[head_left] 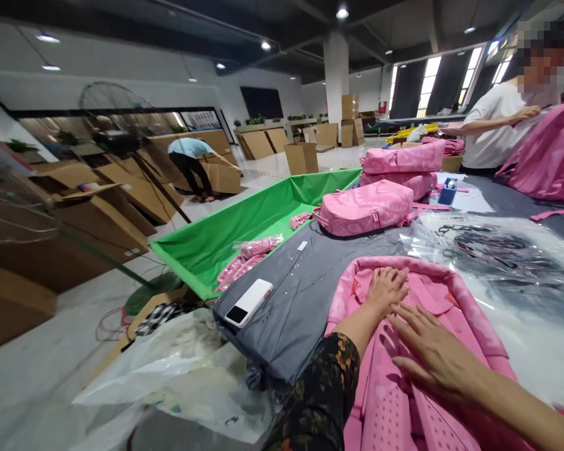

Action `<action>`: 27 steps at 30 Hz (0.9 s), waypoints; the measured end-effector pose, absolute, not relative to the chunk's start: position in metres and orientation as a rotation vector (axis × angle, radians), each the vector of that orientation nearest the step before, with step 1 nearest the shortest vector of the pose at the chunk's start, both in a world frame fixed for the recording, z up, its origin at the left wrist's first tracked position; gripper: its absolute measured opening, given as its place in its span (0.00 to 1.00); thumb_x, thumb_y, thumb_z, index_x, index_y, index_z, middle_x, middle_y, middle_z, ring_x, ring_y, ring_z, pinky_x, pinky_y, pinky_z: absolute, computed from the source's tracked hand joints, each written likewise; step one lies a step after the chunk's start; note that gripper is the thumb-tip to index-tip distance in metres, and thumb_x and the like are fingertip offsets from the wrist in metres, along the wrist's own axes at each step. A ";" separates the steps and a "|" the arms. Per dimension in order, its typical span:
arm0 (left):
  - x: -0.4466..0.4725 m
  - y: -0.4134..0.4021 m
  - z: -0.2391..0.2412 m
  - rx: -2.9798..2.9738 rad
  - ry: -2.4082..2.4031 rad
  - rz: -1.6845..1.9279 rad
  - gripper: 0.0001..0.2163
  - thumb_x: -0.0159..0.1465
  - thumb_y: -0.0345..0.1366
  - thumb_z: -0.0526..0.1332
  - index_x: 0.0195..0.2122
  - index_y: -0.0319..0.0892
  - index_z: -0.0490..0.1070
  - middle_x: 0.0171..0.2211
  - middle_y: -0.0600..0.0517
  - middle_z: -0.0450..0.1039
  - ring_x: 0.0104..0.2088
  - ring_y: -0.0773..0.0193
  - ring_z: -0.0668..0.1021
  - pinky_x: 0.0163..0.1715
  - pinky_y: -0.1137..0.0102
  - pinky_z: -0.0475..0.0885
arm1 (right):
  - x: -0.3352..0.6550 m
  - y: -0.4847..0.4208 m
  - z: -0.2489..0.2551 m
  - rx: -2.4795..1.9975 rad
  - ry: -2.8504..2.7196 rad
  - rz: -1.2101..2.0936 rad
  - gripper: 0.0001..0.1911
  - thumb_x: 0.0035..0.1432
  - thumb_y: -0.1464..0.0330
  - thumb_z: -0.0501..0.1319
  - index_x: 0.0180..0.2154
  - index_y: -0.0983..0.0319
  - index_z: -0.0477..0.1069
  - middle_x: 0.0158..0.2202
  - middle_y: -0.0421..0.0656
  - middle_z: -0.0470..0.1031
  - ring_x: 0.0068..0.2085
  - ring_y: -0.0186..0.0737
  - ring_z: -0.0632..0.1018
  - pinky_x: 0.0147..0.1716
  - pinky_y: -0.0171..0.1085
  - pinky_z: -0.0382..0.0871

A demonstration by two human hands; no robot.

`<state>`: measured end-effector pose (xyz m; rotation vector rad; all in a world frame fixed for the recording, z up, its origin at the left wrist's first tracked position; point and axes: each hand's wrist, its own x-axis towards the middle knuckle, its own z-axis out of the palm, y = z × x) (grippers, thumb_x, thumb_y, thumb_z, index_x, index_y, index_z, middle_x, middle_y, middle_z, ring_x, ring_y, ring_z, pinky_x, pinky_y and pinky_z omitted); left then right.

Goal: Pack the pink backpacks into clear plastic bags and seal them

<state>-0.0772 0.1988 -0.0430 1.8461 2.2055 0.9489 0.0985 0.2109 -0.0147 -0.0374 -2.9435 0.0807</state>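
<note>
A pink backpack (479, 313) lies in front of me on the grey-covered table (291, 307), its perforated shoulder straps facing up. My left hand (386, 289) rests flat on the upper part of the backpack, fingers stretched out and holding nothing. Just beside it, my right hand (432, 351) is spread over the tops of the straps, fingers apart. The fingertips of the right hand come close to the left wrist. What lies under both palms is hidden.
More pink backpacks (366, 207) lie beyond. A white power bank (249, 303) sits near the table's left edge, beside a green fabric bin (244, 228) with pink bagged items. Clear plastic bags (507, 250) cover the right. A co-worker (491, 125) handles a backpack; another person (192, 163) bends over cartons.
</note>
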 end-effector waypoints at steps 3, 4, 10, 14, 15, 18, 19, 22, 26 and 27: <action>-0.078 0.198 -0.030 1.856 2.222 0.957 0.21 0.74 0.31 0.49 0.67 0.37 0.61 0.67 0.38 0.63 0.70 0.51 0.60 0.71 0.48 0.47 | 0.120 0.209 -0.048 -0.113 -2.896 -0.087 0.29 0.74 0.56 0.45 0.65 0.65 0.65 0.65 0.56 0.66 0.65 0.58 0.67 0.61 0.61 0.63; -0.076 0.193 -0.025 1.864 2.213 0.946 0.20 0.73 0.29 0.49 0.65 0.36 0.63 0.66 0.37 0.64 0.69 0.50 0.61 0.70 0.48 0.50 | 0.119 0.211 -0.059 -0.152 -2.885 -0.097 0.28 0.74 0.59 0.44 0.65 0.67 0.65 0.65 0.57 0.66 0.65 0.58 0.67 0.61 0.61 0.64; -0.035 0.090 0.008 2.341 1.504 0.674 0.09 0.73 0.36 0.55 0.44 0.44 0.75 0.43 0.51 0.79 0.45 0.62 0.78 0.50 0.69 0.73 | 0.103 0.230 -0.090 -0.272 -2.792 0.007 0.26 0.72 0.64 0.45 0.65 0.63 0.65 0.65 0.52 0.66 0.66 0.51 0.66 0.63 0.53 0.62; -0.004 0.038 0.017 2.735 0.801 0.309 0.10 0.70 0.46 0.61 0.35 0.48 0.76 0.34 0.48 0.75 0.42 0.56 0.76 0.47 0.62 0.71 | 0.098 0.228 -0.095 -0.353 -2.691 0.070 0.28 0.73 0.63 0.41 0.65 0.65 0.65 0.65 0.53 0.66 0.66 0.51 0.66 0.63 0.54 0.62; 0.000 0.036 0.014 2.784 0.775 0.236 0.10 0.70 0.45 0.61 0.34 0.48 0.75 0.34 0.48 0.75 0.42 0.55 0.76 0.47 0.62 0.70 | 0.097 0.227 -0.095 -0.363 -2.662 0.086 0.28 0.73 0.62 0.41 0.64 0.66 0.66 0.65 0.54 0.67 0.65 0.52 0.67 0.63 0.55 0.62; 0.003 0.041 -0.011 2.817 1.007 0.092 0.10 0.70 0.41 0.60 0.34 0.44 0.74 0.35 0.46 0.75 0.39 0.56 0.75 0.45 0.62 0.70 | 0.093 0.229 -0.089 -0.387 -2.547 0.152 0.27 0.73 0.60 0.43 0.60 0.67 0.70 0.62 0.56 0.70 0.63 0.55 0.69 0.62 0.56 0.63; 0.002 0.043 -0.023 2.776 1.161 0.117 0.09 0.70 0.40 0.60 0.35 0.42 0.74 0.36 0.46 0.75 0.39 0.56 0.75 0.45 0.62 0.69 | 0.093 0.229 -0.083 -0.406 -2.489 0.183 0.26 0.74 0.60 0.44 0.58 0.67 0.70 0.60 0.57 0.72 0.62 0.54 0.71 0.61 0.55 0.64; 0.002 0.042 -0.057 2.572 1.618 0.399 0.09 0.67 0.38 0.61 0.44 0.37 0.72 0.42 0.44 0.75 0.45 0.55 0.74 0.50 0.60 0.68 | 0.105 0.218 -0.054 -0.461 -2.294 0.269 0.22 0.75 0.62 0.43 0.57 0.66 0.67 0.53 0.58 0.74 0.56 0.52 0.74 0.56 0.53 0.69; 0.003 0.044 -0.073 2.406 1.826 0.553 0.20 0.63 0.43 0.64 0.53 0.38 0.70 0.52 0.41 0.71 0.54 0.48 0.72 0.57 0.55 0.65 | 0.138 0.163 -0.005 -0.033 -2.449 0.420 0.11 0.72 0.63 0.50 0.45 0.57 0.70 0.40 0.44 0.76 0.42 0.42 0.77 0.42 0.40 0.71; 0.001 0.046 -0.071 2.443 1.771 0.504 0.21 0.63 0.43 0.65 0.53 0.38 0.70 0.54 0.41 0.71 0.53 0.49 0.72 0.56 0.56 0.66 | 0.145 0.147 0.003 0.259 -2.653 0.530 0.10 0.70 0.65 0.51 0.41 0.57 0.70 0.37 0.42 0.75 0.38 0.41 0.76 0.40 0.39 0.69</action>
